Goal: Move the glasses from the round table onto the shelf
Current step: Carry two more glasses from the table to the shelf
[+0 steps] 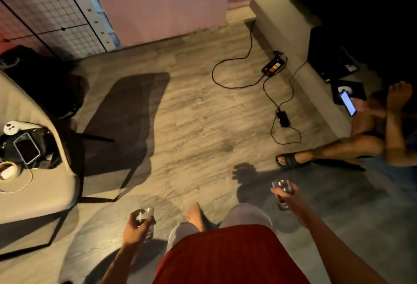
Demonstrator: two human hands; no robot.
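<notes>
Carry step in progress. The left hand (135, 227) is clamped on one glass (146, 220) at lower centre; the right hand (291, 198) grips a second glass (282, 191) at lower right. Neither tabletop nor shelf is visible. Next: locate the shelf, avoiding the floor cable (270, 101).

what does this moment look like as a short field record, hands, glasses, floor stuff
left hand: grip closed around left glass, upright
right hand: grip closed around right glass, upright
round table, shelf: not in view
floor: power strip with black cables
chair: white controller, tablet
other person: seated at right, holding lit phone
</notes>
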